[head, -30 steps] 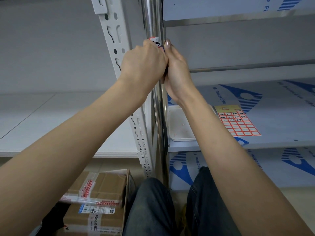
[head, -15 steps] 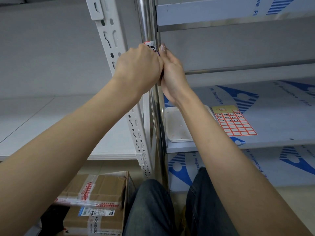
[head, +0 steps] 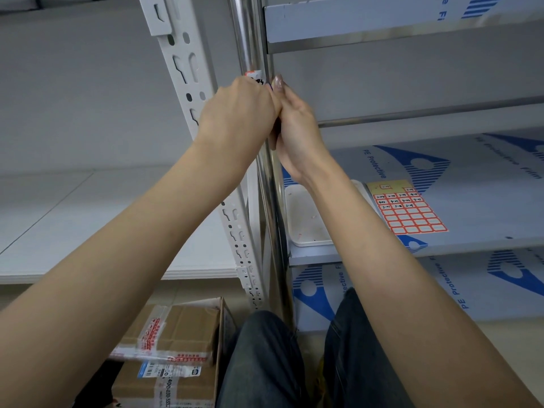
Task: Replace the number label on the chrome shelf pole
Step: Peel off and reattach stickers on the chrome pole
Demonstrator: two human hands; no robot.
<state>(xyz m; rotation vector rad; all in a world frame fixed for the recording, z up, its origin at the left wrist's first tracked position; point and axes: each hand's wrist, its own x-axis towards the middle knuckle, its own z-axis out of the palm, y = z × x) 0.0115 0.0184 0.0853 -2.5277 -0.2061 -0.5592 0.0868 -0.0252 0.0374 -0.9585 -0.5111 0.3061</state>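
Two hands pressed together on one vertical chrome shelf pole (head: 248,39) at 12 o'clock: left hand (head: 238,113), right hand (head: 294,128). One white red-edged number label (head: 255,75) on the pole, lower edge hidden by left knuckles; cannot tell either grip. At 3 o'clock: one orange label sheet (head: 409,210), one white tray (head: 303,219). Two taped cardboard boxes (head: 176,334) at 7.
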